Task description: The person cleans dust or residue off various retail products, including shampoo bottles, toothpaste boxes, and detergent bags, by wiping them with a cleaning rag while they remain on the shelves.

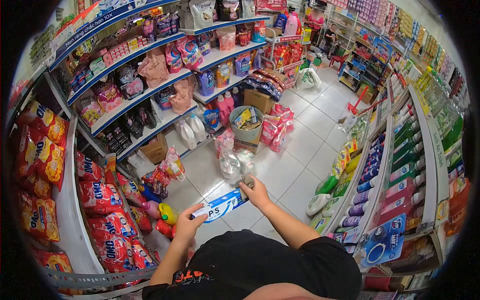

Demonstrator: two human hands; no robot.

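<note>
A blue and white P/S toothpaste box [223, 206] is held level in front of my body, its printed face up. My left hand [189, 223] grips its left end, thumb on top. At the other end, my right hand [256, 194] has its fingers closed on a crumpled grey-brown cloth [244, 184], which lies against the box's far right corner. Whether the right fingers also grip the box is hard to tell. Beyond the hands, clear plastic-wrapped bundles [231, 165] sit on the tiled floor.
Red OMO detergent bags [102, 197] fill the left shelf. Ahead, curved shelves [125, 102] carry pouches and small boxes. A grey bin [247, 131] and pink packs [277, 127] stand on the floor. Bottles line the right rack [395, 170]. A person [331, 37] is far back.
</note>
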